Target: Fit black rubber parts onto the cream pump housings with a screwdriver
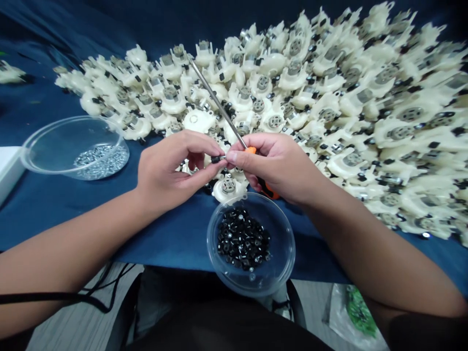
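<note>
Blue cloth [73, 229] is heaped with white plastic housings [365, 122] across the upper right. A small black part [218, 159] is pinched at centre by the left hand [171, 170], while an orange-handled screwdriver [250, 150] is gripped in the right hand [278, 165]; a bowl of black parts [281, 234] sits just below.

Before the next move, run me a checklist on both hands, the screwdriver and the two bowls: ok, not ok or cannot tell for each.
1. Right hand grip on the orange-handled screwdriver: ok, handle held in the fingers.
2. Left hand pinch on the small black part: ok, held at the fingertips.
3. Screwdriver tip clear of the cream plastic housings: cannot tell, its far end is over the pile.
4. Clear bowl of black parts: ok, stocked, just below the hands.
5. Clear bowl of silver fasteners: ok, stocked, beyond the left hand.
</note>
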A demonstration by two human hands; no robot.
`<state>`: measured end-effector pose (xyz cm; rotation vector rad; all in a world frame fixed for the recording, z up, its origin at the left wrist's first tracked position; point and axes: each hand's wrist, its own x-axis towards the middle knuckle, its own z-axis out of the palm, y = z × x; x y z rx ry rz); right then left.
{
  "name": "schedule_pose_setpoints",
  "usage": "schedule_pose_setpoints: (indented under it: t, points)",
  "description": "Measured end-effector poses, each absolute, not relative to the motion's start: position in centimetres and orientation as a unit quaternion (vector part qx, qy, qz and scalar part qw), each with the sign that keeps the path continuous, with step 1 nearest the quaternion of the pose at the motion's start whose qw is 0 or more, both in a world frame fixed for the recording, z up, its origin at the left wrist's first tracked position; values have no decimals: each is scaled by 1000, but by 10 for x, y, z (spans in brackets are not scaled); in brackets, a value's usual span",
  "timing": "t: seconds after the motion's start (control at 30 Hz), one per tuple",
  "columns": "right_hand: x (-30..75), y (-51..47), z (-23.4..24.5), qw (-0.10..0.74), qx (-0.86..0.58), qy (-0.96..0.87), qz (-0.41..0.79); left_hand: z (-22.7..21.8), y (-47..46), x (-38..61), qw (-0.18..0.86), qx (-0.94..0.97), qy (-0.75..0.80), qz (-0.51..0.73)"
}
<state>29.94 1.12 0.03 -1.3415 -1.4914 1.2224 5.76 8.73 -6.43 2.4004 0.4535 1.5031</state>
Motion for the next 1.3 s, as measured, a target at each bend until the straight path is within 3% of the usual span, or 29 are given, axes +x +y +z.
schedule_pose_setpoints:
  t: [0.67,0.9,1.1,1.2,1.3]
  points:
    - [300,14,-4,393,-515,-564,512,-67,91,58,160,829,131,519]
    - [305,8,15,389,-558,-582,446,-69,96,60,135,824,136,534]
    - [338,-12,31,347,-554,-738,166,-68,95,58,124,834,174,509]
    - [374,-30,10,376,-554,-743,5,-67,95,56,123,841,187,493]
    - [407,-48,-23,348,-554,-735,-177,-65,96,56,122,840,166,502]
